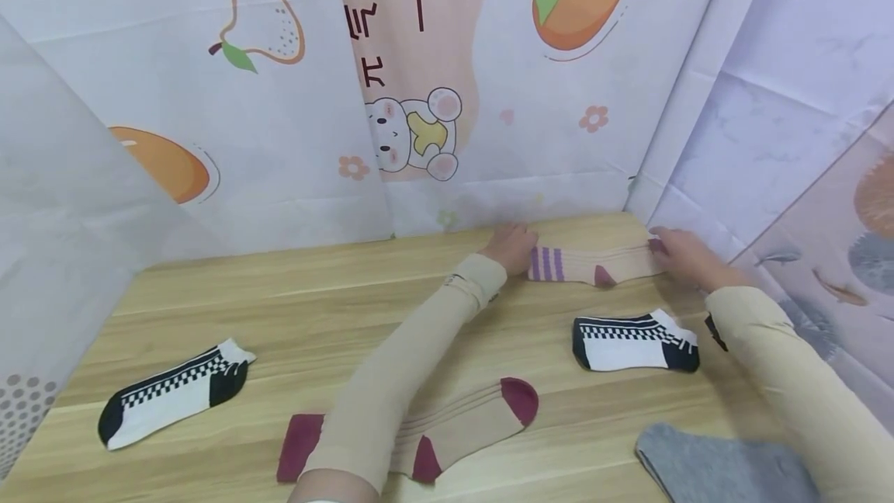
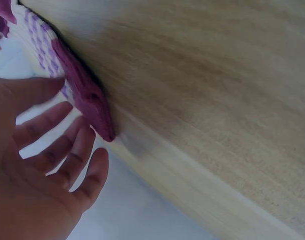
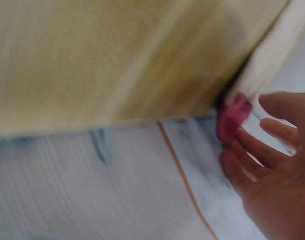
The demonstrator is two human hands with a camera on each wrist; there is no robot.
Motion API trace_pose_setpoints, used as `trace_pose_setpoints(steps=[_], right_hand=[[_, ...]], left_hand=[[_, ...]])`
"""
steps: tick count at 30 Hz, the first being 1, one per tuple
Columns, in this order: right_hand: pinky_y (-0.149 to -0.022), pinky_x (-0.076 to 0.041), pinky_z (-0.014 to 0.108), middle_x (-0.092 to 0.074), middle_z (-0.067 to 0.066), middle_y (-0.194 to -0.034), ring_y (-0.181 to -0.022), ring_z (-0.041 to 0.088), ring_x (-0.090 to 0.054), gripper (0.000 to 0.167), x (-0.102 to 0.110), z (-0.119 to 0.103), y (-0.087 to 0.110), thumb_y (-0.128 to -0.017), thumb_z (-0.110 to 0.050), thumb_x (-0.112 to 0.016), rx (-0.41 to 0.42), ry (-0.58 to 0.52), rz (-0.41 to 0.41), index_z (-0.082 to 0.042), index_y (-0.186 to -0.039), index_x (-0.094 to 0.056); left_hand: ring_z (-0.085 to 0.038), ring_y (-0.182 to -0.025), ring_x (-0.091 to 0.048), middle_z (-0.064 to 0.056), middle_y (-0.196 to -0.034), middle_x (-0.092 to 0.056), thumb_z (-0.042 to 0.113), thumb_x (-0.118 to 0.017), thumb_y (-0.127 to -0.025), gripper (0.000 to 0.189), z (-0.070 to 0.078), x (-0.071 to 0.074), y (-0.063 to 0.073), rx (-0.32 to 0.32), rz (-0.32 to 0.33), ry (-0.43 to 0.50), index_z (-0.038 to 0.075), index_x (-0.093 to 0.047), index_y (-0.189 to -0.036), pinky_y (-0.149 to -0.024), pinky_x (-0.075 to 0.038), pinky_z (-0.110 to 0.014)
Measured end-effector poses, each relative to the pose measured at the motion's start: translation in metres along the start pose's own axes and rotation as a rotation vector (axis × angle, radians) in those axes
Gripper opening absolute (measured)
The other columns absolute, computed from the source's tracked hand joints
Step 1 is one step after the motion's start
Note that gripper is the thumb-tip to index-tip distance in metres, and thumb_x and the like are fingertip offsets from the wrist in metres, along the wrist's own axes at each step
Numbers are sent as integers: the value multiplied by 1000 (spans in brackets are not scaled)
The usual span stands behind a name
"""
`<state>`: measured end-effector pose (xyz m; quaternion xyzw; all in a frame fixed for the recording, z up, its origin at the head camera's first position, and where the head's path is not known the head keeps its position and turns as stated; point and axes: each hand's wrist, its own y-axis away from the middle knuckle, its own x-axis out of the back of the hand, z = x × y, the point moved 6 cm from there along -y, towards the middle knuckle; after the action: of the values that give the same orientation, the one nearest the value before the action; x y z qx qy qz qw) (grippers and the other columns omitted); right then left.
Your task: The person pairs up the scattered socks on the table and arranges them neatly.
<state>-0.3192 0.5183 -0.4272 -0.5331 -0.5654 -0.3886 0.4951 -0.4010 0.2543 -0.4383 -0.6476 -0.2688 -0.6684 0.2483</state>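
Observation:
A cream sock with purple stripes and a maroon heel [image 1: 576, 265] lies flat near the table's back edge. My left hand [image 1: 513, 248] is at its striped cuff end. In the left wrist view the fingers [image 2: 75, 152] are loosely bent and spread beside the maroon cuff [image 2: 87, 92], with no clear pinch. At the other end, my right hand [image 1: 686, 258] is by the maroon toe. The right wrist view shows its fingers [image 3: 262, 150] touching or close against the toe [image 3: 232, 117], thumb apart from them.
A cream sock with maroon toe [image 1: 461, 429] lies under my left forearm. Black-and-white checkered ankle socks lie at left [image 1: 174, 393] and right [image 1: 632, 341]. A grey sock [image 1: 726, 464] is at the front right, partly behind my right sleeve. Printed curtains [image 1: 279, 138] border the table.

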Motion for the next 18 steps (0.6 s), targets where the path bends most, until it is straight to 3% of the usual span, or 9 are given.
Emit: trace_pose_setpoints(steps=[4, 11, 18], right_hand=[[-89, -45, 65, -60, 40, -104, -99, 56, -57, 29, -4, 5, 0, -89, 4, -56, 7, -16, 15, 21, -112, -54], [-77, -49, 57, -65, 22, -80, -76, 37, -59, 8, -5, 15, 6, -85, 2, -61, -86, -36, -1, 10, -84, -64], [-71, -48, 49, -62, 11, -77, -75, 29, -57, 13, -8, 18, 14, -95, -4, -54, -144, -131, 31, 3, -91, -64]], left_hand=[[-20, -107, -56, -6, -116, -62, 16, -61, -95, 31, -3, -5, -1, 14, -49, 90, 9, -62, -125, -96, -46, -33], [-17, -93, -48, -1, -96, -53, 19, -70, -88, 14, -7, -9, 0, 20, -83, 184, 13, -59, -93, -83, -44, -32], [-17, -83, -56, -1, -89, -59, 12, -69, -87, 16, -10, -10, 7, 10, -105, 293, 10, -55, -94, -76, -48, -28]])
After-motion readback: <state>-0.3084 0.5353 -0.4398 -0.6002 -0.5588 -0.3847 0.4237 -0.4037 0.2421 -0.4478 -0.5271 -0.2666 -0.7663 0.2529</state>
